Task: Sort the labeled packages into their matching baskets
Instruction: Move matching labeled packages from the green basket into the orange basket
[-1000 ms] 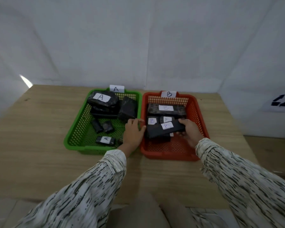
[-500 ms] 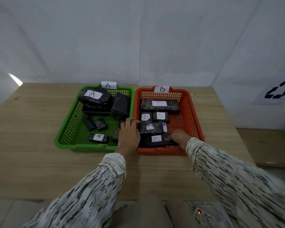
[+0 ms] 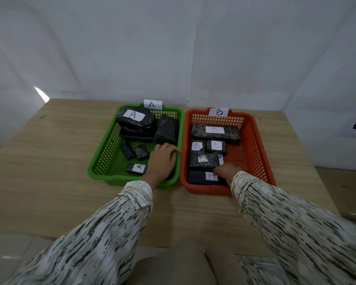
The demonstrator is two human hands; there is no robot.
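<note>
A green basket [image 3: 100, 162] tagged A [image 3: 152, 104] holds several black packages, one big one labelled A [image 3: 135, 118] at the back and a small A one [image 3: 136, 168] at the front. Beside it, the red basket [image 3: 262, 155] tagged B [image 3: 218, 112] holds several B packages. My right hand [image 3: 226, 170] rests its fingertips on a flat black B package [image 3: 198, 177] lying along the red basket's front wall. With its fingers relaxed and holding nothing, my left hand [image 3: 162, 159] lies in the green basket's right front part.
Both baskets stand side by side on a wooden table [image 3: 49, 161] against a white wall. A long B package [image 3: 215, 131] lies across the red basket's back. The floor drops away past the table's right edge [image 3: 308, 167].
My right hand lowered the flat B package from above the pile to the front of the red basket, where it now lies flat. My left hand stayed in the green basket.
</note>
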